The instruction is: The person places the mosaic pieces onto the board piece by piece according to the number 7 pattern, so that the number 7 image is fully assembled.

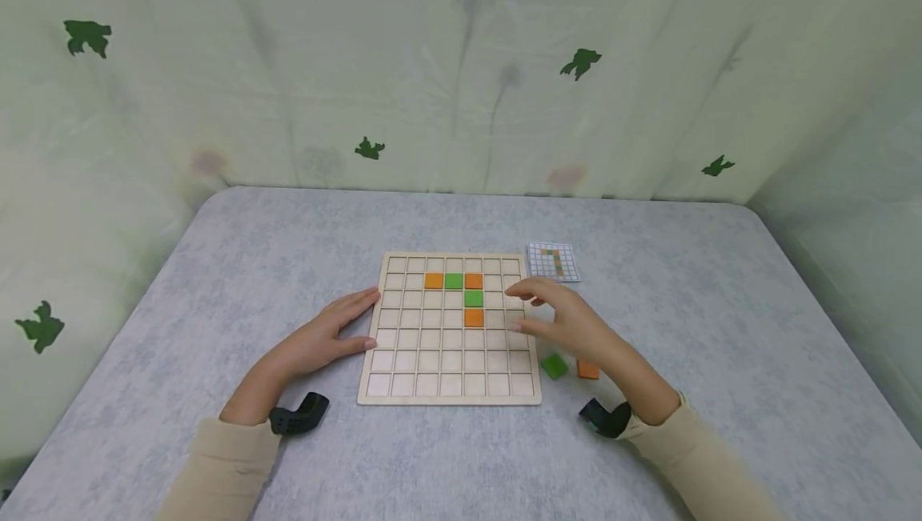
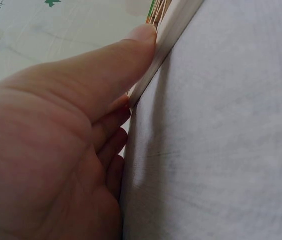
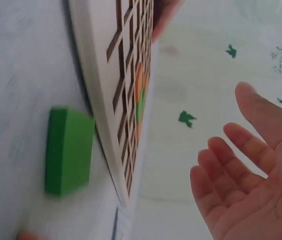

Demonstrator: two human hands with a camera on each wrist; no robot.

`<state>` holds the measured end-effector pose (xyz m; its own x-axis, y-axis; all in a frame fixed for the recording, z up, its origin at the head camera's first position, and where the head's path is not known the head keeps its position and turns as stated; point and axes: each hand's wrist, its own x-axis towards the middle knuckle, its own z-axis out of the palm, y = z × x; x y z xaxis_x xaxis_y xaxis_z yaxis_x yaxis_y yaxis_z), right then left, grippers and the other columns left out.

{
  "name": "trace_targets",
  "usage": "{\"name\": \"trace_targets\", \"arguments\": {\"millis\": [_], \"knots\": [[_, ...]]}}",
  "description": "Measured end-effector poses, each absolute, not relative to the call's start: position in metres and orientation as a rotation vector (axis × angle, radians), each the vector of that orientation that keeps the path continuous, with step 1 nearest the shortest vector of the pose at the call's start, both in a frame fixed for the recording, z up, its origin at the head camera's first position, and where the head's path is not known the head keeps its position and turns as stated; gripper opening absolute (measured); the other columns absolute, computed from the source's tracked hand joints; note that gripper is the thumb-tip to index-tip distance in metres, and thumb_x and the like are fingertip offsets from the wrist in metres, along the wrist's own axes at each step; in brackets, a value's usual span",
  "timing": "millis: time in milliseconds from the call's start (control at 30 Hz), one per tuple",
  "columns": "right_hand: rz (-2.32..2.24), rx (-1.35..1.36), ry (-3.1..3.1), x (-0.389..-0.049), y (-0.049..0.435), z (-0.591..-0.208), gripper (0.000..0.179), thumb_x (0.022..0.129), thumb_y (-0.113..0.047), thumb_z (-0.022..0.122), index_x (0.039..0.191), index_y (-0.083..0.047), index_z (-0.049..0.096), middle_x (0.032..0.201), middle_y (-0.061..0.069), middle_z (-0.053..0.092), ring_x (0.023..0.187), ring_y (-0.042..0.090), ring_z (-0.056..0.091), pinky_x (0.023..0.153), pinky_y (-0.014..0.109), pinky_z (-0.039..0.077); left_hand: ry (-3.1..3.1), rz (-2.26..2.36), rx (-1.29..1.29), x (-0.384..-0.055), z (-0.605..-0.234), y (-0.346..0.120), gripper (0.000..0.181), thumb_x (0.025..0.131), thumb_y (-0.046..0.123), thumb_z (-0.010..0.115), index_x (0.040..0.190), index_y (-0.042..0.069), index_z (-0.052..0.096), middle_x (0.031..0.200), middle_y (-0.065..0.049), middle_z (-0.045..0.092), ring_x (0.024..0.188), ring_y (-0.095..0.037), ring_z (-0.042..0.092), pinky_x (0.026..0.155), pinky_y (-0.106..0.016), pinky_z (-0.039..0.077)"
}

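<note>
A wooden grid board lies flat on the table, with orange and green square tiles set in some cells. Three tiles form a row near its far side, among them a green tile; a green tile and an orange tile run down from the row's right end. Against the board's left edge rests my left hand, its thumb and fingertips touching the rim. My right hand hovers over the board's right edge, thumb and fingers apart, holding nothing. Its palm shows bare in the right wrist view.
Right of the board, a loose green tile and an orange tile lie on the table, the orange one partly under my right forearm. A small pattern card sits by the board's far right corner. A pale curtain hangs behind the table.
</note>
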<state>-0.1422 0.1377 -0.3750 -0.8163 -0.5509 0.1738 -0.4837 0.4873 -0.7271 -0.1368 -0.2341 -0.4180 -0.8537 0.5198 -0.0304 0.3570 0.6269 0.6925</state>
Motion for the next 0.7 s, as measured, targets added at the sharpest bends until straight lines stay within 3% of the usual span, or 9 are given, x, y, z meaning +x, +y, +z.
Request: {"name": "trace_targets", "arguments": {"millis": [400,533,700], "knots": [[-1.092,-0.838,2.481,-0.112,0.188,-0.396,0.050,0.077,-0.024,0.072,0.121,-0.012,0.053,0.121,-0.001,0.049,0.107,0.019,0.047,0.088,0.038,0.040,2.615,1.050,0.706,-0.138,-0.418,-0.234,0.076,0.085,0.036,0.061,0.143,0.006,0.023,0.146,-0.012,0.019,0.132,-0.033,0.012,0.101,-0.053,0.015],[-1.002,-0.838,2.449,-0.110,0.193,-0.403,0.043,0.079,-0.022,0.070,0.118,-0.015,0.055,0.120,-0.005,0.049,0.112,0.015,0.043,0.094,0.037,0.035,2.608,1.050,0.690,-0.138,-0.417,-0.235,0.076,0.085,0.038,0.060,0.143,0.008,0.023,0.147,-0.010,0.018,0.133,-0.032,0.011,0.102,-0.052,0.014],[-0.938,-0.897,2.489,-0.111,0.189,-0.404,0.031,0.080,-0.016,0.070,0.110,-0.017,0.060,0.111,-0.008,0.052,0.103,0.011,0.047,0.087,0.032,0.040,2.605,1.043,0.689,-0.138,-0.417,-0.236,0.076,0.085,0.038,0.060,0.144,0.008,0.022,0.147,-0.010,0.017,0.133,-0.032,0.010,0.101,-0.053,0.015]]}}
